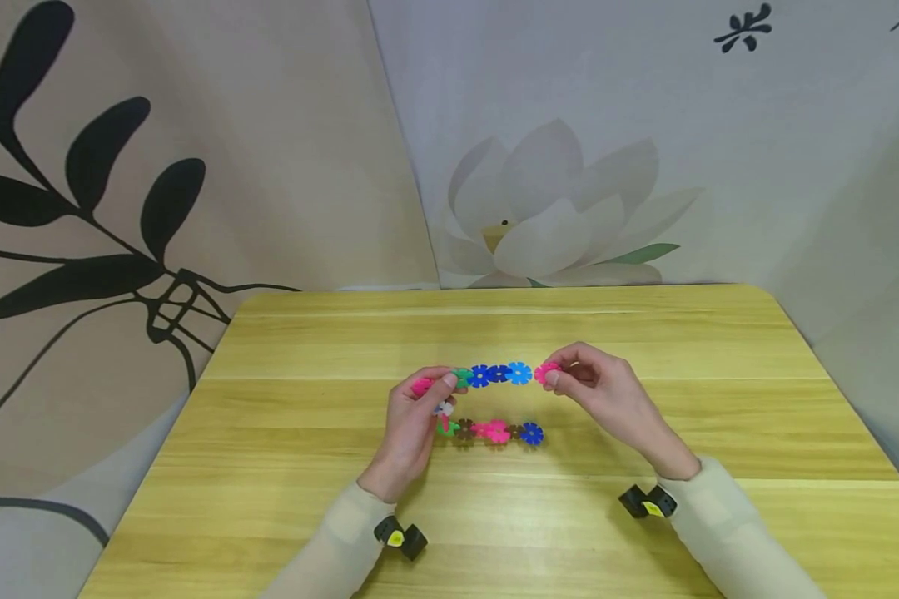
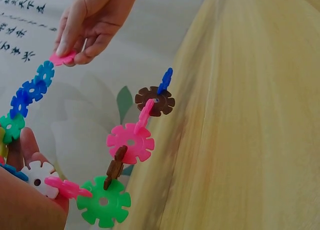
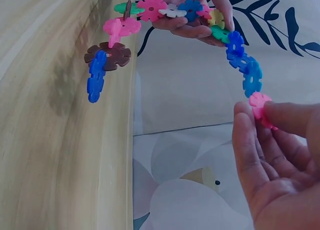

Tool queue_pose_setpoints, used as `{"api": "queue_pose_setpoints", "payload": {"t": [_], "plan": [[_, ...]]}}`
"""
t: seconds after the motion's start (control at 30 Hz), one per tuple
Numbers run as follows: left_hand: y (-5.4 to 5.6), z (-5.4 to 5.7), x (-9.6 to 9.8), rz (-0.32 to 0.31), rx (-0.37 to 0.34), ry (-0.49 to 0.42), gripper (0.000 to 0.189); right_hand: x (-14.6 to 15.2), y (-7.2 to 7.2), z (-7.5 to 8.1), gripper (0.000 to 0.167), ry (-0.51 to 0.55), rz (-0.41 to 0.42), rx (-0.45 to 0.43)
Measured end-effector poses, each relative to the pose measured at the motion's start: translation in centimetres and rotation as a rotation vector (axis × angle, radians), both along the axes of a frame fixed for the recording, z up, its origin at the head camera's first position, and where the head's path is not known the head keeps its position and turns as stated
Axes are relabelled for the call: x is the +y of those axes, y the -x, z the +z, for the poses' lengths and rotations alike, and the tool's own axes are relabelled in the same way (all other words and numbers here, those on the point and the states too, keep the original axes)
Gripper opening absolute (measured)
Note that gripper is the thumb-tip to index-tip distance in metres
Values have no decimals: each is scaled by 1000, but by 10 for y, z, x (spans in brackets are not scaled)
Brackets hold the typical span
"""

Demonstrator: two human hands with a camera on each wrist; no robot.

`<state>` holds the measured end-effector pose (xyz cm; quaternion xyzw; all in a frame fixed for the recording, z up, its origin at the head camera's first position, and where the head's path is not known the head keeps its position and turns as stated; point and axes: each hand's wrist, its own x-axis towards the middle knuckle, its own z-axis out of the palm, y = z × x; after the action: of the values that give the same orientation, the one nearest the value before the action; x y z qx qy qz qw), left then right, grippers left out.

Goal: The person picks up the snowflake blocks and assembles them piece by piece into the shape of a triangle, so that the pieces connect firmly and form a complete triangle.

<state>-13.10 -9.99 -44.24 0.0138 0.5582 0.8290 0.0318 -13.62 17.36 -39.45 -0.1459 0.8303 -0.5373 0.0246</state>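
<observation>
My left hand holds a chain of notched plastic snowflake discs, thumb and fingers pinching it near a green disc. From there one end runs right through two dark blue discs to a light blue disc. At that end, my right hand pinches a pink disc by its edge. Its rim is close to the light blue disc; whether they are joined I cannot tell. The other end hangs nearer me, with a white disc, a green disc, brown and pink discs, and a blue disc last.
Below the hands is a wooden table with a rounded far corner. Behind it stands a wall with printed dark leaves and a pale flower. A black and yellow device is strapped at each wrist.
</observation>
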Motion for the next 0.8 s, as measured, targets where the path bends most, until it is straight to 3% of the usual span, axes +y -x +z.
{"api": "queue_pose_setpoints", "payload": {"t": [0.53, 0.8], "plan": [[-2, -1, 3, -7, 10, 22, 15, -4, 3, -4, 12, 17, 11, 46], [-3, -1, 6, 19, 7, 28, 14, -6, 1, -3, 9, -17, -4, 127]]}}
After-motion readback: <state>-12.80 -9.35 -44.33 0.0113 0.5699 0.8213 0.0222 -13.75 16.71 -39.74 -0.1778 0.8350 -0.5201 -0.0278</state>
